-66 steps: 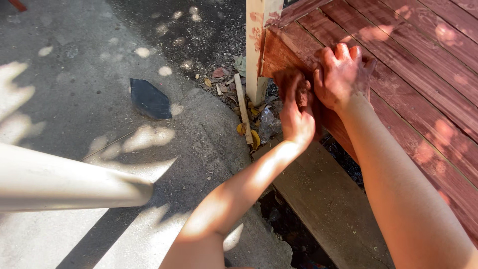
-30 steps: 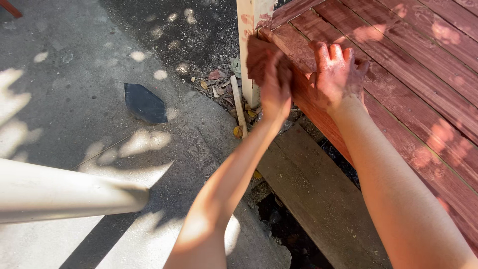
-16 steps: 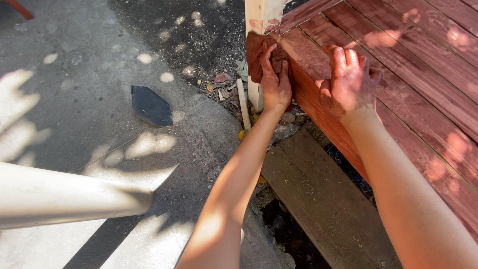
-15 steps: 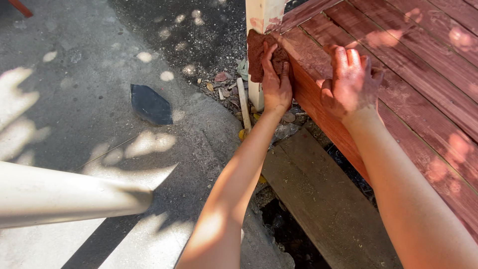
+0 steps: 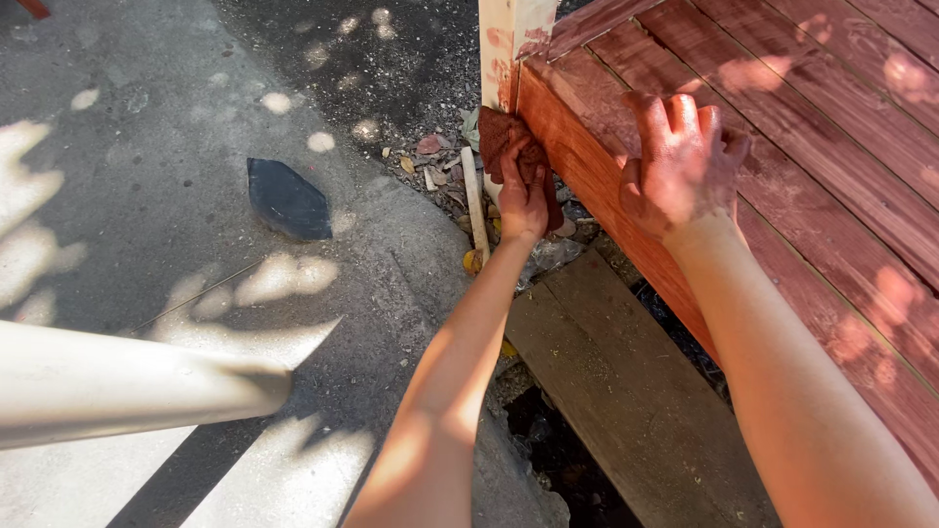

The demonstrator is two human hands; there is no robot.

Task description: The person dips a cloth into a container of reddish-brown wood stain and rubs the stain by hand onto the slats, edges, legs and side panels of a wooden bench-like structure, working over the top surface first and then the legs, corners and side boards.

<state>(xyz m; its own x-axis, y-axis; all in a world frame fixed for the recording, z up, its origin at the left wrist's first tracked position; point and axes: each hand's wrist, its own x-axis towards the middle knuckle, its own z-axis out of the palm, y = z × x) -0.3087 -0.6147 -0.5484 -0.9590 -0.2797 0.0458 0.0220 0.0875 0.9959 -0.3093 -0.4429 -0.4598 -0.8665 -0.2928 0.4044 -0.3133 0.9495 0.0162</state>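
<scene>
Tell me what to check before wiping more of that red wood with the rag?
1. Rag in the left hand: ok, gripped and pressed on the deck edge by the post.
2. Right hand steady: ok, resting flat on the deck top.
3. Stain kept off the post: not ok, red smears on it.
4. Hands clean: not ok, both stained red.
5. Rag wet enough: cannot tell.
6. Footing below: not ok, a dark gap beside the plank.
</scene>
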